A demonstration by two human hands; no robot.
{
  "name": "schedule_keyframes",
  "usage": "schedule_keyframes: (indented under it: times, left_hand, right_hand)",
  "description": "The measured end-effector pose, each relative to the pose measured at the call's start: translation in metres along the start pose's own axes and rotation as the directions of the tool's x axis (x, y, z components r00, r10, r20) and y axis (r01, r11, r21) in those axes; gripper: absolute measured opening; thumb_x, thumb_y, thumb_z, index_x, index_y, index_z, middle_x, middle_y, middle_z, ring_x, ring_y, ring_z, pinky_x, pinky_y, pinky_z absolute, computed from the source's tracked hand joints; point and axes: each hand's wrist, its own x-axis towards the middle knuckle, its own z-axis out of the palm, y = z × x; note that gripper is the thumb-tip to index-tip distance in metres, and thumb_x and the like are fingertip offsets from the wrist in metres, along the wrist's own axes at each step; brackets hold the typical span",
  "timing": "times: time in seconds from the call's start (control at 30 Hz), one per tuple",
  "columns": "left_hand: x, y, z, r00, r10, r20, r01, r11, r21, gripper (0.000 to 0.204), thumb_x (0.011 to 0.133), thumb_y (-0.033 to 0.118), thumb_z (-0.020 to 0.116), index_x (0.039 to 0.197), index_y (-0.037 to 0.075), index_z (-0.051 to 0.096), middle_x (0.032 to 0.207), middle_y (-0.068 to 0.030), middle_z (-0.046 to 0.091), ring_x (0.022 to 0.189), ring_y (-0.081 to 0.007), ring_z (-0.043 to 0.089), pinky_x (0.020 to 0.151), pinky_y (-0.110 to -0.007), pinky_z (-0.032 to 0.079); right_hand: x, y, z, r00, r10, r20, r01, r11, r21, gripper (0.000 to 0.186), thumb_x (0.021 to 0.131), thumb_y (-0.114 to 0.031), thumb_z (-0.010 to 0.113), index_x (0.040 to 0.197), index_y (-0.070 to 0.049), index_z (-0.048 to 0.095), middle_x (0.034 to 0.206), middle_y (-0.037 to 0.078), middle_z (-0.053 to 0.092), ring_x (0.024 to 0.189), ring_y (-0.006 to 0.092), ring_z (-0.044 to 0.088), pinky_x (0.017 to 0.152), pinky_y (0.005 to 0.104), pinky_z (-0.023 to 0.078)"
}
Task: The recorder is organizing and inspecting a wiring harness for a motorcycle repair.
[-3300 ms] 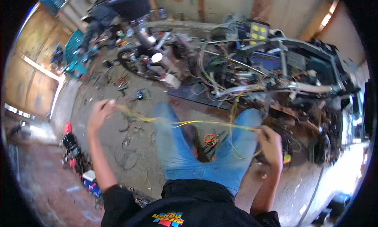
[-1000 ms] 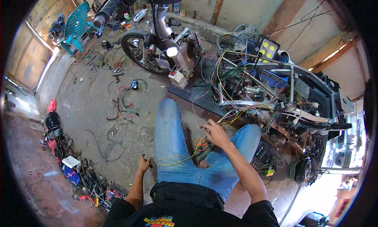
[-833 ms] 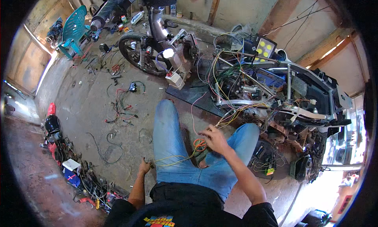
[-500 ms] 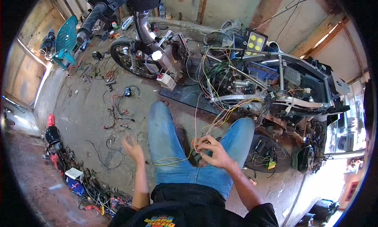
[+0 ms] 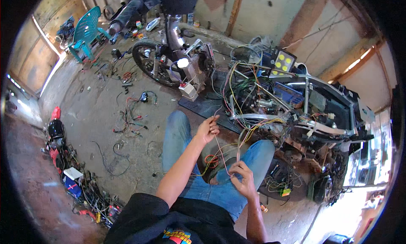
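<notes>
Head cam: left unit of a side-by-side fisheye pair, worn on the person's head. Aimed steeply down, tipped forward. Shirt (image 5: 139, 218) at the bottom edge, nearest; left hand (image 5: 208, 129) and right hand (image 5: 243, 179) close, around centre. Bike (image 5: 264, 103) farther out, wall (image 5: 264, 15) behind. Upright, unmirrored, very wide; black corners, edges bowing toward the rim.

Left hand (image 5: 208, 129): passage leftward, above the blue denim-clad left knee (image 5: 176, 126), to grey concrete floor (image 5: 84, 121). Ahead right, looped multicoloured wires (image 5: 264, 124) and the silver metal motorcycle frame (image 5: 306, 95) block reach. Thin pink wire (image 5: 220, 150) spans the gap to the right hand (image 5: 243, 180).
</notes>
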Motion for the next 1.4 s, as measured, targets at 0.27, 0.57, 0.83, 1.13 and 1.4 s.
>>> schedule_keyframes:
  times: [0.27, 0.57, 0.83, 1.13, 1.4]
  left_hand:
    - [-0.076, -0.011, 0.029, 0.785, 0.606, -0.126, -0.526, 0.76, 0.381, 0.025, 0.11, 0.032, 0.045, 0.109, 0.008, 0.055, 0.067, 0.0069, 0.032, 0.05, -0.0038, 0.027, 0.045, -0.022, 0.023]
    - [-0.154, -0.056, 0.047, 0.834, 0.551, -0.032, -0.409, 0.656, 0.634, 0.031, 0.111, 0.034, 0.046, 0.112, 0.005, 0.056, 0.071, 0.0053, 0.038, 0.055, -0.0031, 0.033, 0.049, -0.021, 0.027]
    - [-0.189, -0.115, 0.041, 0.914, 0.383, 0.132, -0.269, 0.331, 0.905, 0.03, 0.107, 0.03, 0.056, 0.113, 0.004, 0.068, 0.081, 0.0019, 0.056, 0.072, -0.0076, 0.052, 0.063, -0.024, 0.042]
    - [-0.177, -0.117, 0.039, 0.962, 0.195, 0.19, -0.212, 0.094, 0.973, 0.032, 0.108, 0.027, 0.05, 0.117, 0.0, 0.067, 0.111, -0.0087, 0.066, 0.098, -0.0181, 0.065, 0.088, -0.033, 0.052]
    - [-0.1, -0.054, 0.024, 0.92, 0.392, 0.011, -0.251, 0.568, 0.784, 0.069, 0.109, 0.055, 0.035, 0.151, 0.0, 0.041, 0.141, -0.0177, 0.057, 0.13, -0.0246, 0.055, 0.113, -0.039, 0.041]
  right_hand:
    - [-0.005, 0.025, 0.001, 0.988, 0.137, -0.072, -0.135, 0.99, 0.032, 0.016, 0.081, 0.003, 0.064, 0.097, 0.002, 0.066, 0.099, 0.013, 0.062, 0.086, 0.0222, 0.063, 0.076, 0.0318, 0.051]
    - [0.031, 0.005, -0.002, 0.965, 0.239, -0.107, -0.251, 0.96, -0.12, 0.031, 0.088, 0.003, 0.06, 0.118, -0.001, 0.066, 0.114, 0.013, 0.065, 0.096, 0.0245, 0.066, 0.083, 0.0311, 0.051]
    - [0.08, 0.024, 0.026, 0.89, 0.456, 0.017, -0.439, 0.846, 0.301, 0.045, 0.107, -0.03, 0.052, 0.138, 0.003, 0.056, 0.126, 0.015, 0.067, 0.111, 0.0213, 0.066, 0.092, 0.0327, 0.049]
    - [0.109, -0.019, 0.029, 0.898, 0.422, 0.122, -0.399, 0.667, 0.63, 0.038, 0.111, -0.034, 0.045, 0.132, -0.006, 0.06, 0.098, 0.01, 0.071, 0.077, 0.013, 0.068, 0.067, 0.0251, 0.051]
    - [0.094, 0.006, 0.045, 0.934, 0.354, 0.05, -0.338, 0.832, 0.44, 0.031, 0.112, -0.025, 0.043, 0.122, -0.003, 0.063, 0.084, 0.001, 0.063, 0.068, 0.0055, 0.053, 0.062, 0.0216, 0.043]
